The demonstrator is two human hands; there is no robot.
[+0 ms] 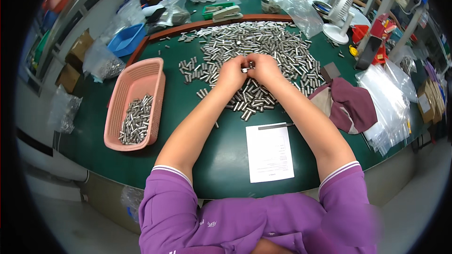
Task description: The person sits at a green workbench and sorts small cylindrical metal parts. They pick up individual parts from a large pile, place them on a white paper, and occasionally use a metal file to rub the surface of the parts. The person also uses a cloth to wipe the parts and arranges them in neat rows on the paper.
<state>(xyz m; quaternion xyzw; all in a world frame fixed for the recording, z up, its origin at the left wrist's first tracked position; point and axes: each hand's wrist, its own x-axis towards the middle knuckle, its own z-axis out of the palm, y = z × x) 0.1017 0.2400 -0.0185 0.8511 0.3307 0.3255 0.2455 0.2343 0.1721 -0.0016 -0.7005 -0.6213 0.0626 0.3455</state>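
Meeting over the pile of metal pins [256, 35], upper centre of the frame, left hand [231, 72] and right hand [264, 69] have fingers curled inward; small pieces [244, 70] show between them, can't tell which hand grips. Looks like close handling, few at a time. I'd pinch lightly, keep both ends visible, stay low so drops land on the pile. Pink basket [111, 113], left of frame, holds more pins; avoid mixing.

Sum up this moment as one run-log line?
left hand, right hand: close together, small metal pieces between them; metal pins: heaped on green table; pink basket: at left, partly filled; paper sheet: lying flat
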